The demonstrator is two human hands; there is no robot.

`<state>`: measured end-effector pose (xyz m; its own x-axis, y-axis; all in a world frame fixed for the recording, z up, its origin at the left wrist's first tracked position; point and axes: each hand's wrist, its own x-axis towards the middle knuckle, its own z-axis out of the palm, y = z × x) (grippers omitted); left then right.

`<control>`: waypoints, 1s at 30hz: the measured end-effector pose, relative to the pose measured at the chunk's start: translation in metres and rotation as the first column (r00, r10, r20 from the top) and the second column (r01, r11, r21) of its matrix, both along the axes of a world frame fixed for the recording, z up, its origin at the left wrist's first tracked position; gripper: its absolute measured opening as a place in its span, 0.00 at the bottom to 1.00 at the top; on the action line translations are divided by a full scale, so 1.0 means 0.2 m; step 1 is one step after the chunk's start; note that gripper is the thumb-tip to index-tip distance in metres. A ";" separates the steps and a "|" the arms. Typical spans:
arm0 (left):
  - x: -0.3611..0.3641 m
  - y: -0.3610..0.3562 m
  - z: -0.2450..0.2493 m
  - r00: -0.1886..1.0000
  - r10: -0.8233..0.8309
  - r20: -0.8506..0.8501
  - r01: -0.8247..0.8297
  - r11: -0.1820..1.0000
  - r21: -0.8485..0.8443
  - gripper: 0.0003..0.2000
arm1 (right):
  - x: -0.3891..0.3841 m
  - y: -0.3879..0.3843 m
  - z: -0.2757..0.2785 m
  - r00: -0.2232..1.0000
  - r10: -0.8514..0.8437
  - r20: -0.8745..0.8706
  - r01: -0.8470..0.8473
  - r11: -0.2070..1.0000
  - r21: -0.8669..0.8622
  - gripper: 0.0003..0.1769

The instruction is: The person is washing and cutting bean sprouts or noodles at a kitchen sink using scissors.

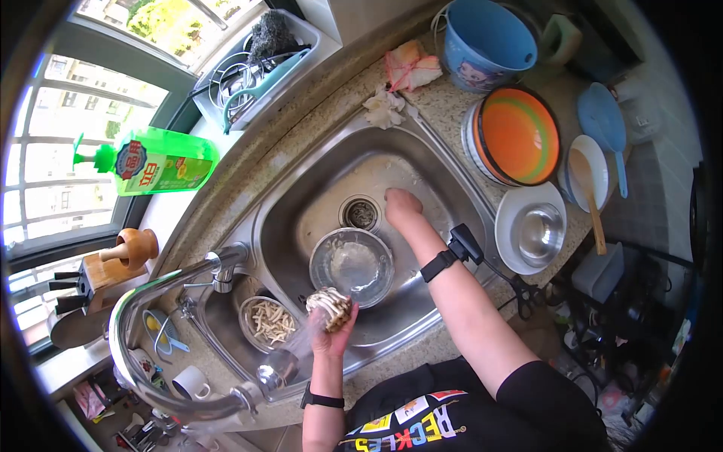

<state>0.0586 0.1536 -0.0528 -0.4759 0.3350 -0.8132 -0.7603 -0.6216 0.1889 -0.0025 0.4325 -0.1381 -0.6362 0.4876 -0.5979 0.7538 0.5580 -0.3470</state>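
My left hand (333, 340) grips a clump of thin-stemmed mushrooms (327, 307), pale with brownish parts. Water streams from the curved faucet (124, 331) beside that hand. Just beyond the clump, a clear bowl (331, 245) rests in the large steel sink (301, 177). My right hand (402, 206) is closed low over the sink floor, right of the drain (360, 214); whether anything is inside its curled fingers is hidden. In the small side basin, a bowl (248, 331) holds pale, stick-like pieces (271, 322).
Right of the sink stand stacked bowls with an orange one (520, 135) on top, a white dish (506, 233) bearing a metal bowl, and a blue bucket (482, 45). A green soap bottle (166, 162) and a knife block (98, 275) are at the left.
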 end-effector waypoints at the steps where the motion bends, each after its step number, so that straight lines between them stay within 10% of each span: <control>1: -0.02 0.00 -0.01 1.000 0.002 0.008 -0.002 1.000 -0.008 0.25 | -0.03 0.00 -0.02 1.000 -0.016 0.026 0.017 0.999 -0.035 0.14; 10: -0.04 0.05 -0.07 0.998 0.010 0.062 -0.006 0.998 -0.059 0.25 | -0.12 -0.12 -0.21 0.843 0.520 -0.139 -0.537 0.830 -0.152 0.14; 30: -0.03 0.08 -0.07 0.989 0.015 0.147 -0.001 0.995 -0.097 0.25 | -0.20 -0.32 -0.69 0.612 0.791 0.014 -0.791 0.611 0.021 0.13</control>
